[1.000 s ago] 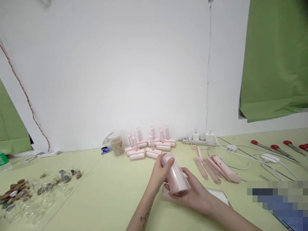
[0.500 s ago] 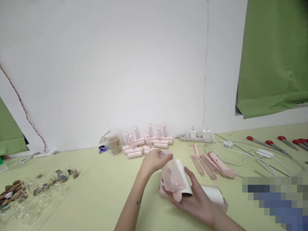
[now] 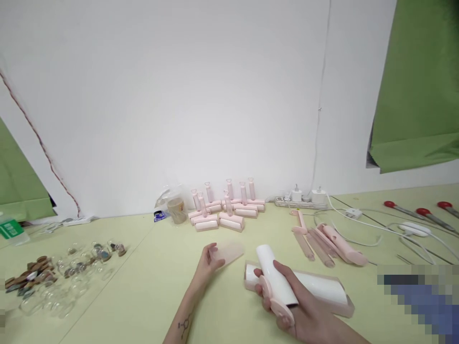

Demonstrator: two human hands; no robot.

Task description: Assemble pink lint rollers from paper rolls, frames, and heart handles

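My left hand [image 3: 208, 262] is out over the table with its thumb and fingers on the near end of a frosted, see-through plastic bag [image 3: 232, 253]. My right hand [image 3: 304, 306] grips a white roll [image 3: 274, 274], tilted, with its dark hollow end towards me. Pink plastic end pieces [image 3: 281, 309] are held against the roll in the same hand, under my fingers. Just behind that hand, another white roll [image 3: 324, 286] lies on the table in a clear wrapper.
Several pink lint rollers [image 3: 229, 220] stand by the wall, beside a bagged tape roll [image 3: 176, 210]. Loose pink handle parts [image 3: 339, 243] lie right, near cables and a power strip [image 3: 301, 203]. Red-handled tools [image 3: 430, 215] are far right. Small glass domes [image 3: 75, 277] cover the left.
My left hand has drawn the plastic bag away to the left, off the pink pieces, and lowered it towards the table. My right hand keeps the roll and the pink pieces; the view has shifted.
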